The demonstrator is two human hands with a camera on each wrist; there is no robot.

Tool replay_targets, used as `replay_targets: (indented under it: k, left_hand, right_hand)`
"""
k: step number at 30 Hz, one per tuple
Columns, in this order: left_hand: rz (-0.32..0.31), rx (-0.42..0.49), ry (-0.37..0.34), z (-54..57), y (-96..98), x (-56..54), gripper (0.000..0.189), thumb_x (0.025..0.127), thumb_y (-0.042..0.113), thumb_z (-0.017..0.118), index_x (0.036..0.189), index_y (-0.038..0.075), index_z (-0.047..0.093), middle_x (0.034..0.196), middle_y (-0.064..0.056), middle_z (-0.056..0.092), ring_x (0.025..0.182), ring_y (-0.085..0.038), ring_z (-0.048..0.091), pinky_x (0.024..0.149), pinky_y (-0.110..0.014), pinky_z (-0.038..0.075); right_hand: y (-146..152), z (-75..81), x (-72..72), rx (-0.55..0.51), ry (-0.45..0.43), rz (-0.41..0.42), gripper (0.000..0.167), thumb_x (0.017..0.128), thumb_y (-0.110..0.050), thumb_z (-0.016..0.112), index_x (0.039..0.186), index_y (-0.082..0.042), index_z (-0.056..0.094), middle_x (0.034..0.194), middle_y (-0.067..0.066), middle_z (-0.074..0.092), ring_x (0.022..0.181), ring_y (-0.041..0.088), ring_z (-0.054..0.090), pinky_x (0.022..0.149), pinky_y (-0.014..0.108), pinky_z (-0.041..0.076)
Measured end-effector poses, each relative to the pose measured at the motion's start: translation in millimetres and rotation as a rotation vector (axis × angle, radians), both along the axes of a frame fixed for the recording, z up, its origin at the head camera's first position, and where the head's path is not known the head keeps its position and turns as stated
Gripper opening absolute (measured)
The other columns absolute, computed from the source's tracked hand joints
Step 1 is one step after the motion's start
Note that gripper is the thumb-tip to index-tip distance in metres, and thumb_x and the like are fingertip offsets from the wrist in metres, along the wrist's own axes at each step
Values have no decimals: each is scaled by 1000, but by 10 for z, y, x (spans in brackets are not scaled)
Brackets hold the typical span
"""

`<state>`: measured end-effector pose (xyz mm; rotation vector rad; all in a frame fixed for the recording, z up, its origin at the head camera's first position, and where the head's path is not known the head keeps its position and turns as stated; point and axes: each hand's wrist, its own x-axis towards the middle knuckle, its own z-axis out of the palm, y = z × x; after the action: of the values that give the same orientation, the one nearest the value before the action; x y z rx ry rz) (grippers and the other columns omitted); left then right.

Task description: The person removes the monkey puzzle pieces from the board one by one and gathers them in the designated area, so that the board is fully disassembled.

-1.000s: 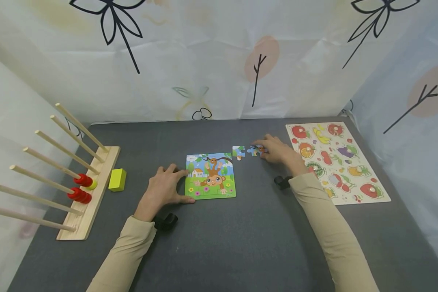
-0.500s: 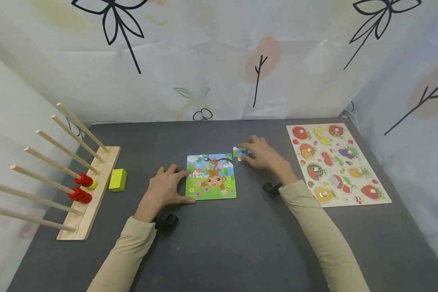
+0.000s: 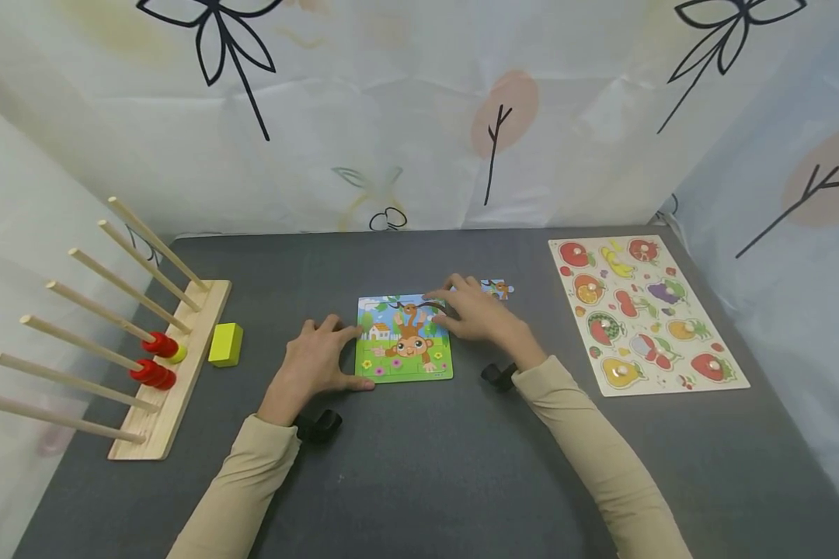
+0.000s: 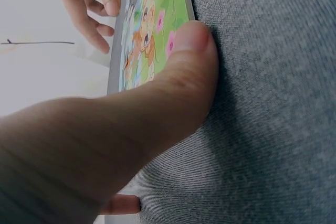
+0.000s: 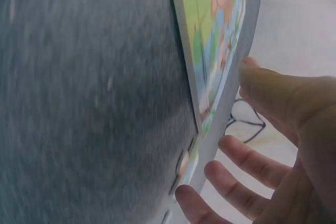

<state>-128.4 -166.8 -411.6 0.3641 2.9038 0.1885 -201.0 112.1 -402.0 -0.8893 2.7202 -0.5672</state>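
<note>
1. Left hand (image 3: 315, 357): at left edge of monkey puzzle (image 3: 403, 341), thumb and forefinger spread wide in an arc. Thumb tip at near left corner, forefinger tip at left edge further up. Fingers relaxed, bent a little, no closed grip.
2. Left forearm slants in from bottom left, beige sleeve pushed back off the wrist, black wrist strap (image 3: 318, 427) on its inner side.
3. Right hand (image 3: 478, 314): over far right corner of puzzle, forefinger and thumb reaching across it. Right wrist view shows thumb well apart from the fingers, fingers fanned, nothing between them. Left wrist view has these fingers angled down. Can't tell if the tips touch the puzzle.
4. Right forearm runs in diagonally from bottom right, same beige sleeve.
5. Puzzle: flat on grey table (image 3: 419, 473), between both hands, picture side up.
6. Loose piece (image 3: 499, 290): on table just past right hand, partly covered by it. Another piece (image 5: 192, 162) lies by puzzle's far right corner, mostly hidden in head view.
7. Fruit board (image 3: 639, 310): flat, well right of right hand.
</note>
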Motion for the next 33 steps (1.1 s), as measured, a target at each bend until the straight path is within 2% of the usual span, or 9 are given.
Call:
replay_targets:
  k: [9,18,29,33]
  left_hand:
    - [5,2,-11,-1,0,-6,97,69,68,85,147,18,56,143,-21,52,122,-49,52,79,-63,56]
    - [16,-1,-20,3,-1,-4,98,69,68,85,148,18,55,144,-21,52,123,-49,52,81,-64,55]
    - [11,-3,-14,0,4,-5,98,69,68,85,147,18,56,143,-21,52,122,-49,52,81,-64,56]
    - [11,-3,-17,-1,7,-4,97,69,68,85,147,18,56,143,-22,52,122,-50,52,81,-64,56]
  right_hand:
    - [-152,-61,40,25,-20,33,38,103,-27,63,140,-19,64,134,15,54,116,31,49,87,45,51]
    - [-193,-77,52,71,-32,41,41,102,-26,65,142,-19,62,135,14,52,112,28,47,84,38,46]
    - [-200,-94,35,56,-62,7,37,101,-21,65,138,-22,66,144,18,48,129,36,47,95,47,51]
    - [-218,-85,47,60,-64,-16,36,100,-20,67,137,-23,67,142,17,50,126,34,49,93,46,51]
